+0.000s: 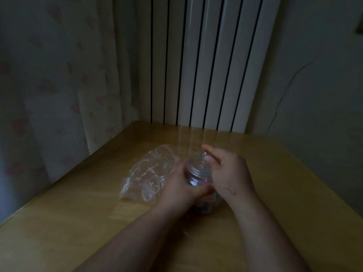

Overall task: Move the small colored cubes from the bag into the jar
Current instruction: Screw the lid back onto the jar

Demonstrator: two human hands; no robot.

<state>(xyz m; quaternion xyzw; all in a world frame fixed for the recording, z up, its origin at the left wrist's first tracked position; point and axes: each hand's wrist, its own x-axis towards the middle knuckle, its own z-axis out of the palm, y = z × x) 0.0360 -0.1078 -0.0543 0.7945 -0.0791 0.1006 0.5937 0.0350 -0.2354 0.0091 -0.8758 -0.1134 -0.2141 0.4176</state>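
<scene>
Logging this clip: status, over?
Left hand grips jar. Right hand grips its top. Cubes inside jar; bag beside it. Nothing in the way.

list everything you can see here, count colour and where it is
jar: one, clear, on the table, between both hands
lid: one, clear, at the jar's mouth
cubes: count unclear, dim mixed colours, inside the jar
bag: one, clear, crumpled, on the table left of the jar
table: one, light wood, foreground
radiator: one, white, behind the table
curtain: one, pale with pink hearts, far left
left hand: grips the jar's side
right hand: pinches the lid
</scene>
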